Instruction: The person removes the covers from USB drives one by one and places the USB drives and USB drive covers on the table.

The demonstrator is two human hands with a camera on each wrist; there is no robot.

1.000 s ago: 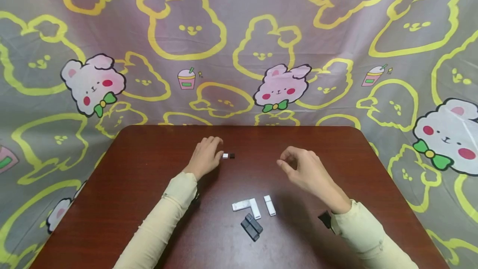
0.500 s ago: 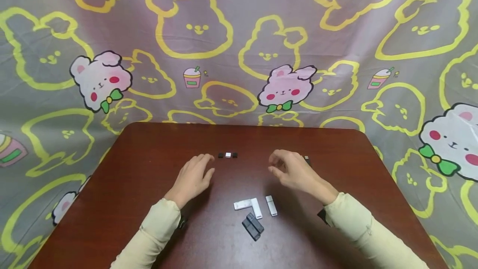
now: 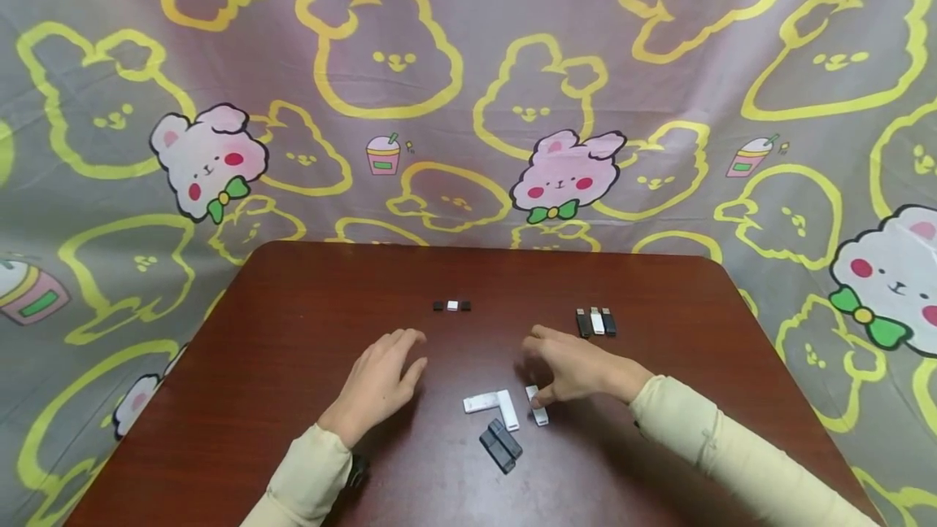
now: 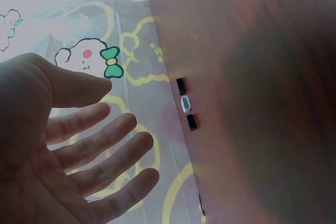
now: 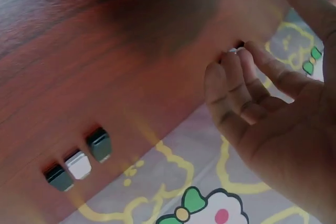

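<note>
My right hand (image 3: 578,366) hovers over a white USB flash drive (image 3: 540,415), its thumb in front of part of the drive; whether it touches cannot be told. In the right wrist view its fingers (image 5: 236,90) are loosely bent, apart from the thumb. My left hand (image 3: 381,385) is held above the table with relaxed, spread fingers and nothing in them. Between the hands lie two more white flash drives (image 3: 508,411) and two dark ones (image 3: 501,446), side by side. At the back, a white cap (image 3: 452,306) sits between two black caps (image 3: 438,306).
Back right, a white uncapped flash drive (image 3: 597,322) lies between two dark ones (image 3: 609,322), metal plugs facing away. The brown table (image 3: 329,283) ends at a patterned cloth (image 3: 439,104) hanging behind it.
My left hand has drawn back from the caps toward me, uncovering a black one. My right hand has come nearer, down to the white flash drive, leaving the uncapped row in full view.
</note>
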